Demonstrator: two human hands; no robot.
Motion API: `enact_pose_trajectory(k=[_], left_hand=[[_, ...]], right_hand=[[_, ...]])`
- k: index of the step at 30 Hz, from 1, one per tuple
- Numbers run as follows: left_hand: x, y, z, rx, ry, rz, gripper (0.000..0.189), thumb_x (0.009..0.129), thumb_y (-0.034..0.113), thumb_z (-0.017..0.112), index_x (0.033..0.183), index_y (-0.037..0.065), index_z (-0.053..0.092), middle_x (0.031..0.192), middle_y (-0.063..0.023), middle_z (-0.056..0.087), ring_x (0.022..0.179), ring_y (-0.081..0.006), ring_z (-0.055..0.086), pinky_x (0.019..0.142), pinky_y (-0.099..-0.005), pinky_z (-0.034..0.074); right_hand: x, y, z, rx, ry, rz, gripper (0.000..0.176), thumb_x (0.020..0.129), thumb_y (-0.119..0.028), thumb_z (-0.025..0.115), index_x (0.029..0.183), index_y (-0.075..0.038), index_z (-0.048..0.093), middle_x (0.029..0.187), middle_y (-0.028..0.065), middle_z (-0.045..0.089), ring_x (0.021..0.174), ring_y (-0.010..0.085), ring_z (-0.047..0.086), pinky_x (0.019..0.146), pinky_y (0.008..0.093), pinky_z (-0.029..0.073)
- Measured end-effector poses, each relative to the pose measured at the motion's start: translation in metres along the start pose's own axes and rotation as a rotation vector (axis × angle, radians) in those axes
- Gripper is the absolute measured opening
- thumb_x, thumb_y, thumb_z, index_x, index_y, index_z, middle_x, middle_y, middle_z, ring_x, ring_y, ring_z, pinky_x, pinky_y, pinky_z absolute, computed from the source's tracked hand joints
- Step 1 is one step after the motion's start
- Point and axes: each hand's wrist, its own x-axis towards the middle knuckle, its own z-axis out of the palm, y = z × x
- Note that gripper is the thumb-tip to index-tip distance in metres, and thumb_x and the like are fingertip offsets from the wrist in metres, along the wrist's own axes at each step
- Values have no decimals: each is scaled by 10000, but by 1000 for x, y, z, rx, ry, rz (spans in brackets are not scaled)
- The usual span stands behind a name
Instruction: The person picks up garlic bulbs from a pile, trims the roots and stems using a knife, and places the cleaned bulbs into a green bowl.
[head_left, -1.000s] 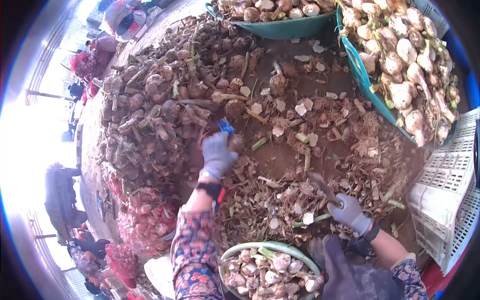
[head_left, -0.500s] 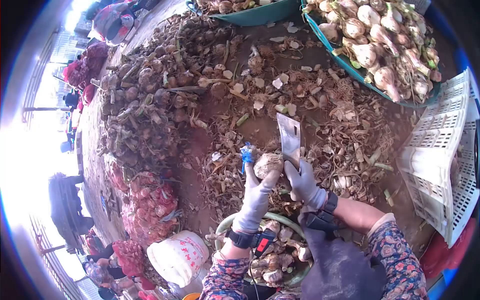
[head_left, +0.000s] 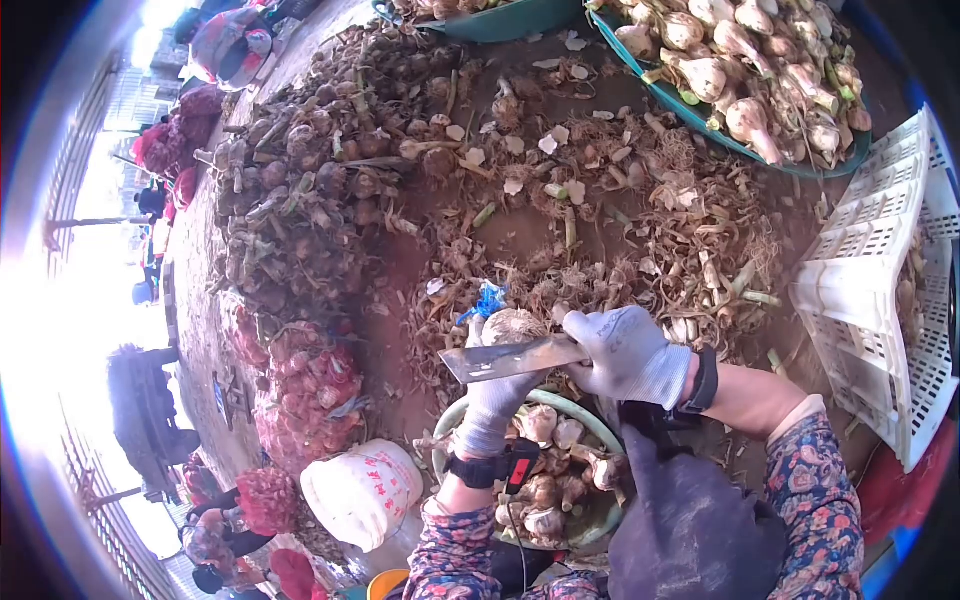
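My left hand (head_left: 498, 392), gloved in pale grey, is wrapped round a garlic bulb (head_left: 513, 327), with a blue tie (head_left: 487, 302) at one fingertip. My right hand (head_left: 620, 352), also gloved, grips a cleaver by its handle end. The flat cleaver blade (head_left: 505, 359) points left and lies across the near side of the bulb, hiding part of it and of my left fingers. Below my hands stands a green-rimmed basin (head_left: 596, 424) holding several garlic bulbs (head_left: 545, 490).
A heap of garlic with stalks (head_left: 290, 190) lies at left, and trimmings (head_left: 690, 210) cover the ground ahead. A teal tub (head_left: 668, 97) and white crates (head_left: 858, 270) stand at right. A white bucket (head_left: 362, 492) and red net bags (head_left: 305, 390) are at lower left. People (head_left: 212, 540) sit farther left.
The cleaver has swung from upright to nearly level, across the bulb. My right hand has turned over, its back now showing. My left hand has moved slightly down and left with the bulb.
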Motion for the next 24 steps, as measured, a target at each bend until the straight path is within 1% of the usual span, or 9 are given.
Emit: enact_pose_trajectory(k=[3,5,8,10,11,14,16,20,24], left_hand=[[-25,3,16,-231,32,-199,299,753,317,724,1044,281,666,934,35,667,939,-211,615,1001,-469,351],[-15,12,11,-173,103,-195,190,767,333,712,943,270,675,867,26,672,874,-212,629,994,-465,390],[-25,14,5,-286,-130,-378,243,763,287,727,955,167,641,832,-29,659,824,-230,628,889,-415,474],[-25,23,3,-1474,56,-897,306,802,247,681,1012,49,579,846,-80,636,776,-212,612,775,-352,510],[-15,49,-31,-1470,29,-980,303,850,263,622,1042,35,569,844,-73,628,765,-181,602,747,-317,507],[-5,51,-57,-1267,58,-687,514,750,371,732,1067,9,552,880,-60,636,733,-144,614,751,-288,512],[-6,29,-48,-1279,32,-728,584,642,134,757,1128,-29,477,972,-70,633,841,-154,630,799,-280,516],[-15,23,-44,-1480,376,-845,495,728,207,738,1119,8,508,978,-58,608,836,-135,586,782,-290,496],[-36,15,-29,-2012,631,-1139,450,868,428,565,1112,50,567,996,-126,635,875,-277,623,711,-382,521]], right_hand=[[-4,14,15,27,0,-5,378,749,-298,694,928,-37,488,721,138,630,702,334,651,579,438,503],[-3,25,30,22,35,1,380,738,-285,686,957,-46,487,728,140,630,716,346,648,588,452,501],[-4,39,45,42,88,-25,295,759,-259,656,925,-50,530,703,154,634,688,352,644,590,453,502],[7,84,55,-60,89,517,208,797,-263,622,847,-66,579,674,159,636,648,362,638,581,444,501],[-9,100,44,-92,210,559,194,811,-268,609,809,-74,590,660,155,636,632,368,633,577,445,499],[-13,87,13,-5,284,501,200,827,-284,597,785,-89,601,658,151,633,639,375,628,586,444,496],[-17,72,7,19,242,518,221,818,-291,612,768,-77,591,673,165,619,675,364,620,609,439,489],[-32,53,45,288,238,468,273,809,-307,631,730,-52,574,657,178,581,658,365,596,593,425,461],[-12,37,46,449,262,503,298,812,-325,637,732,-45,571,622,173,554,613,356,578,567,405,450]])
